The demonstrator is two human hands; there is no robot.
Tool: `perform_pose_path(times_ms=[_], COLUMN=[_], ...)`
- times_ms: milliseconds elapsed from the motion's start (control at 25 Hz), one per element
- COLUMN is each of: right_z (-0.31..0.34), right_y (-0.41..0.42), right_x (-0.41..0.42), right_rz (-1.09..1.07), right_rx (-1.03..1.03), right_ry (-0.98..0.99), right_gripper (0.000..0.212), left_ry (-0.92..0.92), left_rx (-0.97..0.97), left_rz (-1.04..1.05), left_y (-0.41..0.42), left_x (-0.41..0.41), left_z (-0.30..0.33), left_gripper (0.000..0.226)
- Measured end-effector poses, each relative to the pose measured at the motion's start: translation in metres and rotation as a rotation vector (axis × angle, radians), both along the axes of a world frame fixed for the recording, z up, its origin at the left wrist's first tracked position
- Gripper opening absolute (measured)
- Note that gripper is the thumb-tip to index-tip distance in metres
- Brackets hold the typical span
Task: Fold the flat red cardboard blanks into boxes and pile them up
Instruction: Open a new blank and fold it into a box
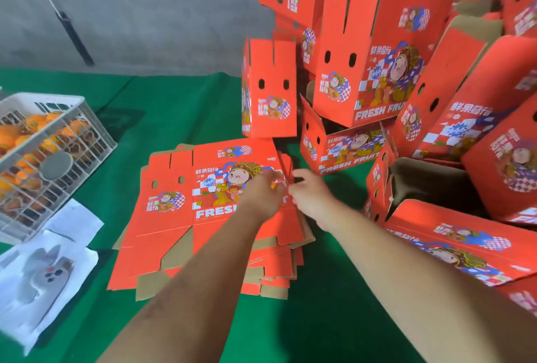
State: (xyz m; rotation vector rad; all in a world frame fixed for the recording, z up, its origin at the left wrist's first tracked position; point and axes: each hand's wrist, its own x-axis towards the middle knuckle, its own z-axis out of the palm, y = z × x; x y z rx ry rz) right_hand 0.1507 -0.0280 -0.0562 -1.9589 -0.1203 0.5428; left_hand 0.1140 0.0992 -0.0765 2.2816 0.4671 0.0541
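While the tall heap of finished red printed cardboard boxes (377, 71) fills the scene from twelve to three o'clock, leaning and tumbled against one another, the work in hand appears to be the start of another box: taking the top sheet off the stack of flat red cardboard blanks (189, 202) that lies on the green-covered tabletop (174, 106) at the centre. At nine o'clock a white plastic crate of oranges (43, 141) sits beside some white papers (43, 269) at eight o'clock, well apart from the work. Both forearms reach forward from six o'clock and meet at the stack's three o'clock edge. The left hand (263, 191) lies palm-down on the printed face of the top blank, fingers curled toward that edge, though motion blur hides whether they actually grip it. The right hand (309, 188) comes in from the outside, its fingers bunched and seemingly pinching the raised edge of a blank; I cannot tell how firmly. Next, I judge, the sheet must be separated cleanly from those beneath, lifted clear, then opened into a tube so its bottom flaps can lock.
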Motion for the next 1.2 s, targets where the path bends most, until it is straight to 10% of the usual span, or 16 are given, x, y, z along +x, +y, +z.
perform_pose_path(times_ms=[200, 440, 600, 1000, 1200], right_z=[-0.056, -0.082, -0.07, 0.025, 0.11], right_y=[-0.015, -0.028, -0.046, -0.084, -0.089], right_x=[-0.033, -0.057, -0.061, -0.068, -0.052], right_rz=[-0.006, -0.092, -0.331, -0.436, -0.173], right_rx=[-0.17, -0.405, 0.097, 0.465, 0.212], right_ry=[0.148, 0.134, 0.291, -0.265, -0.605], right_gripper=[0.027, 0.079, 0.062, 0.111, 0.022], left_ry=[0.569, 0.188, 0.05, -0.535, -0.674], left_rx=[0.434, 0.623, 0.635, -0.119, -0.463], left_rz=[-0.13, -0.236, -0.257, 0.068, 0.155], left_y=[0.008, -0.005, -0.023, -0.116, -0.16], left_x=[-0.058, -0.091, -0.095, -0.088, -0.074], left_z=[-0.066, -0.085, -0.066, 0.022, 0.088], left_gripper=[0.097, 0.045, 0.036, 0.023, 0.033])
